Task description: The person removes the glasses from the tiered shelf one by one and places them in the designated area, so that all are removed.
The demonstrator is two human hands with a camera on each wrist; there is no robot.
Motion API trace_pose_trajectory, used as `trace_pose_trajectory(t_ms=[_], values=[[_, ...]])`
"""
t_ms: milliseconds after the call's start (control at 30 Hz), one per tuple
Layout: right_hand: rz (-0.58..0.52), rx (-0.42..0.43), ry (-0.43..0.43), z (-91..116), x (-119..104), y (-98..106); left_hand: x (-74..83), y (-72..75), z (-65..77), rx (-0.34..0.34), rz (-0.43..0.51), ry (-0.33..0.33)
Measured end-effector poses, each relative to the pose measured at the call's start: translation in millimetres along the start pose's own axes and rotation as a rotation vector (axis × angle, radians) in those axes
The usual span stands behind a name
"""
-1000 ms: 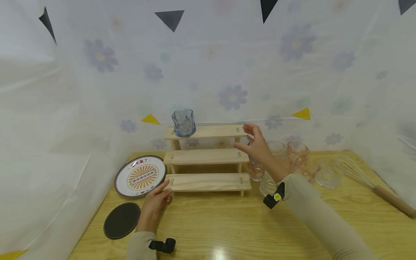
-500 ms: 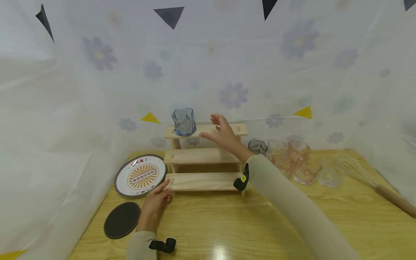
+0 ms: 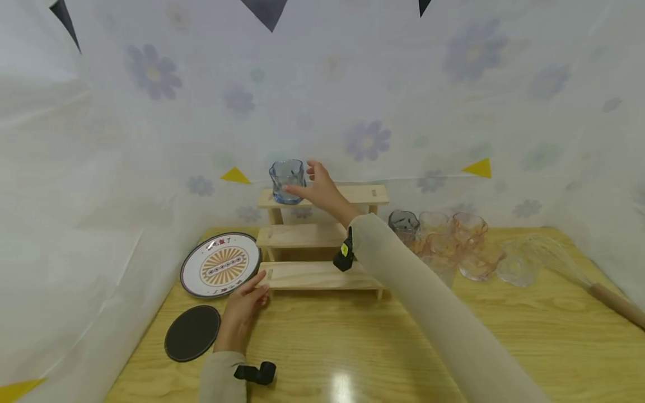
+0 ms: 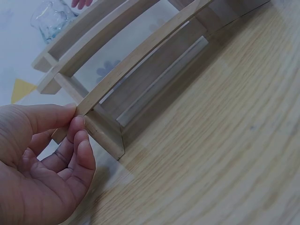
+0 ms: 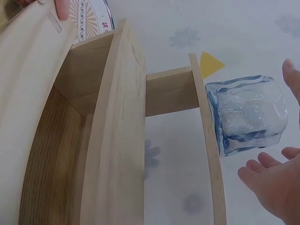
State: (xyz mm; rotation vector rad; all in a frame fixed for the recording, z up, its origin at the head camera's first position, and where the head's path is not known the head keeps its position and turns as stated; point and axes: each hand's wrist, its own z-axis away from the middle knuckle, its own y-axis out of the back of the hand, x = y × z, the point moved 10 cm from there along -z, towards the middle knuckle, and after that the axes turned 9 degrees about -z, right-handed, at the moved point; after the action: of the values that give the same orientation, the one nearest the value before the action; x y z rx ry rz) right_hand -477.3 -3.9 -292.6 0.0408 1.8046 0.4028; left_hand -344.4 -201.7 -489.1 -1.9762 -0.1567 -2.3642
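A blue glass (image 3: pixel 281 174) with wavy walls stands upright at the left end of the top tier of a three-step wooden shelf (image 3: pixel 322 274). Beside it is my right hand (image 3: pixel 325 193), thumb and fingers spread on either side. In the right wrist view, a gap shows between those fingers and the blue glass (image 5: pixel 251 110). My left hand (image 3: pixel 241 313) pinches the left end of the lowest step. Its thumb lies on the board's edge in the left wrist view, where the left hand (image 4: pixel 44 164) has its other fingers curled below.
Right of the shelf cluster a dark grey glass (image 3: pixel 403 224) and several pink and clear glasses (image 3: pixel 468 229). A whisk (image 3: pixel 612 302) lies at the far right. A patterned plate (image 3: pixel 196 268) and a black round mat (image 3: pixel 192 334) are at the left. A floral sheet hangs behind.
My right hand has moved left along the shelf, from its right end to the blue glass. The left hand keeps its pinch on the lowest step. The head view has tilted slightly down.
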Motion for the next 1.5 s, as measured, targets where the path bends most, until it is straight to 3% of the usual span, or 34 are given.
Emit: trace_pose_trajectory(t_ms=[467, 900, 1133, 1500], values=[[-0.106, 0.024, -0.093, -11, 13, -14, -1.9, -2.0, 4.6, -0.006, 0.004, 0.02], [-0.15, 0.077, -0.059, -5, 14, -5, -5.2, -4.9, 4.4, -0.009, -0.008, 0.039], [-0.159, 0.096, -0.035, 7, 18, 9, -6.2, -6.6, 0.9, -0.014, -0.003, 0.028], [-0.157, 0.138, -0.028, 43, 24, 45, -9.0, -5.5, -3.5, -0.032, -0.029, 0.038]])
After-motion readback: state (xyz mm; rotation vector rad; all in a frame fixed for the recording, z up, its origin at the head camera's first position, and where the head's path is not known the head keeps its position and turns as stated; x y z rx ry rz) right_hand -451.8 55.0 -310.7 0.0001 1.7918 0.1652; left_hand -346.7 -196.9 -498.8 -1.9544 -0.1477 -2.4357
